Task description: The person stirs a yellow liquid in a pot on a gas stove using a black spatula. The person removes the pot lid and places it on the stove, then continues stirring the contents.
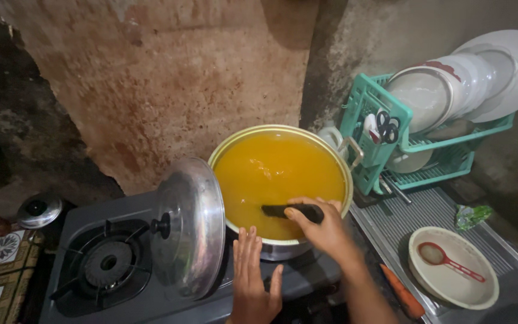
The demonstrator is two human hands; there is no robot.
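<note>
**Hand on the ladle, pot full of yellow broth**

The right hand [322, 223] is closed around a black ladle handle [292, 211] whose far end dips into the orange-yellow liquid filling a large pot [280, 174] on the stove [121, 264]. The left hand [253, 279] lies open, fingers spread, flat against the stove's front edge just below the pot — holding nothing. A metal lid [190, 228] leans tilted against the pot's left side, beside the bare burner [108, 263]. To the right, a teal dish rack [403, 144] holds white plates — and a carrot [403, 294] lies beside a pale bowl [454, 269] holding a red spoon [448, 261].
</note>
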